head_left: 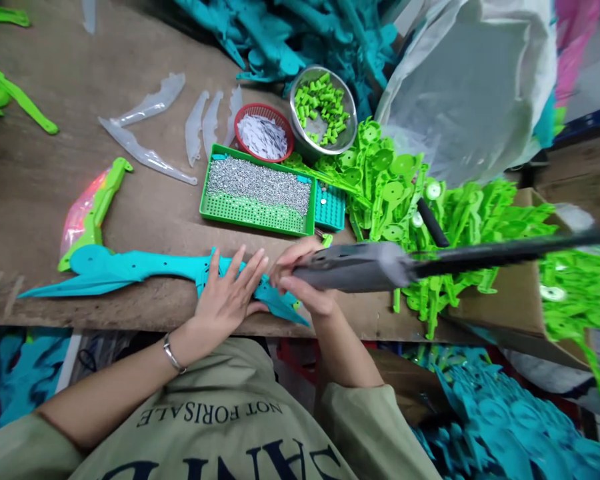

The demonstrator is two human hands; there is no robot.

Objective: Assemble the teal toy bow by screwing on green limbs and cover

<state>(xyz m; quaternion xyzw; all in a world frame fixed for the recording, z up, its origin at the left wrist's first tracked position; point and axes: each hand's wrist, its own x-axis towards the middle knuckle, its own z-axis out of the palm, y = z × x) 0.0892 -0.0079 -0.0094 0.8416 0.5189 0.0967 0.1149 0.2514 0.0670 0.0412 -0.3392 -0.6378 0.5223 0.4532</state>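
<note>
Left hand [225, 293] spread flat on teal part [165, 265], which lies beneath it on the bench [160, 217]. Right hand [311, 293], just beside, wrapped round grey tool [355, 268]. Advisable: firm left pressure, tool square to part, fingers clear.

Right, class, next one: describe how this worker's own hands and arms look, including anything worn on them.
Both the left hand and right hand are without gloves. A shiny silver-coloured bracelet circles the left wrist; none shows on the right. The olive-green sleeves are loose and leave the forearms bare, matching a shirt with dark lettering.
</note>
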